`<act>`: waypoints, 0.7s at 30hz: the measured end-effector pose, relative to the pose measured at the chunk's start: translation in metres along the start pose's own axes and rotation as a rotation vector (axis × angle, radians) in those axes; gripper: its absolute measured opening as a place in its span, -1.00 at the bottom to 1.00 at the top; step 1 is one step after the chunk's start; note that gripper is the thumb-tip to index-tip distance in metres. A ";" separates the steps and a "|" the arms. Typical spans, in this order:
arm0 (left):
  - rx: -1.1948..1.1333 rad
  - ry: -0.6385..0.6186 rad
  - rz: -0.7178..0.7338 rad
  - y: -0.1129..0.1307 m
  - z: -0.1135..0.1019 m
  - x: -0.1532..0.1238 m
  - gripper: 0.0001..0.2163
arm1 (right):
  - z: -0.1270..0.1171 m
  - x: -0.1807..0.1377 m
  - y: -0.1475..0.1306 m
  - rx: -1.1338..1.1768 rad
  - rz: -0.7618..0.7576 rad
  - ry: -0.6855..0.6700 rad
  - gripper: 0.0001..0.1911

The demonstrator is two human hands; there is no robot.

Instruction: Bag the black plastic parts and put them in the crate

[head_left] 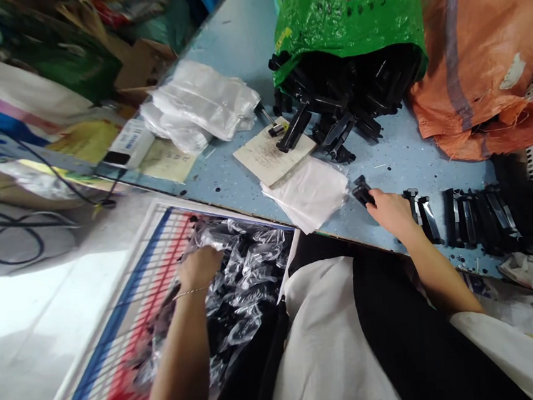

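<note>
My right hand (391, 212) is at the table's front edge, its fingers closed on a small black plastic part (362, 189). Just left of that part lies a stack of clear plastic bags (315, 189). To the right, several similar black parts (478, 217) stand in a row along the edge. Lower left, my left hand (201, 267) hangs over a crate (132, 329) filled with black parts in clear bags (249, 271). It is blurred and its fingers are mostly hidden, so I cannot tell whether it holds anything.
A green bag (347, 13) spills black parts (333, 105) onto the blue table (231, 33). Beside it is an orange sack (480, 66). A pale board (274, 155), a pile of clear bags (205, 102) and a small white box (130, 144) lie further left.
</note>
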State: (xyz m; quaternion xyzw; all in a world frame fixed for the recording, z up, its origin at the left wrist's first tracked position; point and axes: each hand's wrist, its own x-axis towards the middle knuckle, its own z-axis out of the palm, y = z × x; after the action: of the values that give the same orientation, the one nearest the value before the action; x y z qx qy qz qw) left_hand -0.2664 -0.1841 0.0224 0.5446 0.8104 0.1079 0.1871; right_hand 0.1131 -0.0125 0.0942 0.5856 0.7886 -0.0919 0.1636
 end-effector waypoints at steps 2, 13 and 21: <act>-0.015 0.083 0.029 0.039 0.015 0.023 -0.77 | 0.001 -0.012 -0.003 0.020 -0.087 0.034 -0.63; -0.273 0.008 0.322 0.190 0.078 0.080 -0.92 | 0.069 -0.043 0.029 0.200 -0.157 0.237 -0.61; -0.650 -0.052 0.261 0.165 0.076 0.090 -0.82 | 0.070 -0.034 0.036 1.061 0.008 -0.027 -0.70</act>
State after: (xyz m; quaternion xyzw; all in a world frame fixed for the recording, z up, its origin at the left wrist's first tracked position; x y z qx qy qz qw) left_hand -0.1257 -0.0401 -0.0003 0.5581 0.6524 0.3692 0.3558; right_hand 0.1663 -0.0554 0.0435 0.5896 0.6294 -0.4852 -0.1445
